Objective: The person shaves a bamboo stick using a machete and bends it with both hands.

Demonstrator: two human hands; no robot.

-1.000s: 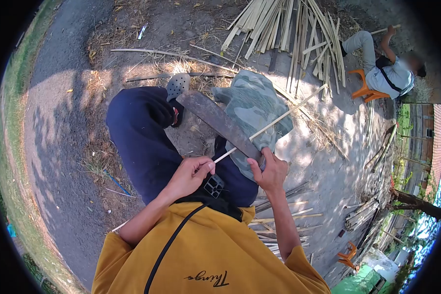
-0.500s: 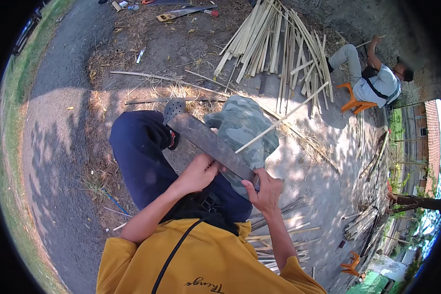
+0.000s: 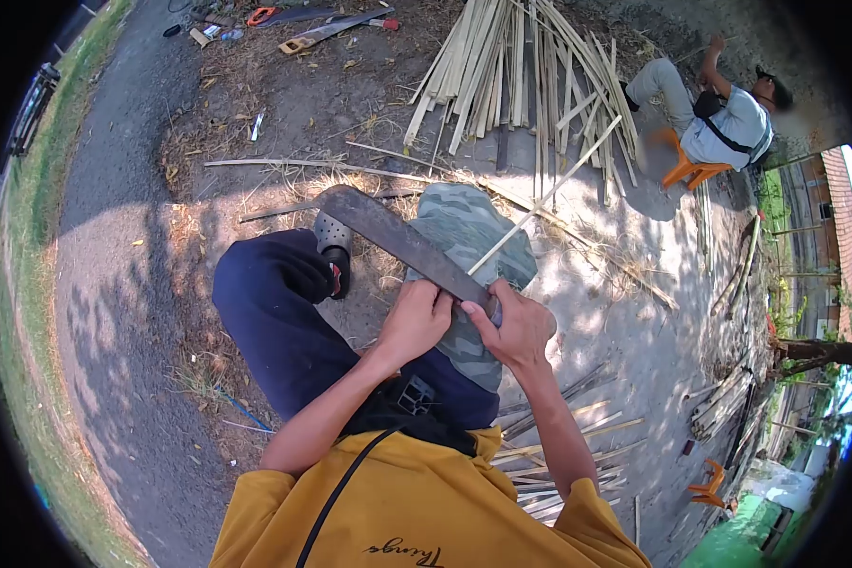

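Note:
A machete [image 3: 402, 241] with a broad dark blade lies slantwise above my lap, its rounded tip toward my left shoe. My right hand [image 3: 519, 327] is closed around its handle, which the fingers mostly hide, with the thumb along the near side. Close beside it, my left hand [image 3: 417, 322] is pinched at the blade's lower edge, apparently on a thin bamboo strip [image 3: 544, 202]. The strip runs under the blade and sticks out far to the upper right; its near end is hidden. Camouflage cloth [image 3: 469, 222] covers my right leg under the blade.
A large pile of bamboo strips [image 3: 488, 80] lies ahead, with more strips [image 3: 577, 454] by my right side. Handsaws [image 3: 336, 30] rest on the ground at the top. Another person [image 3: 724, 123] sits on an orange stool [image 3: 686, 161]. Shavings [image 3: 606, 260] litter the ground.
My left hand has moved up and right, closer to my right hand. The machete has shifted slightly, and the strip's far end has moved upward. The whole view has shifted a little.

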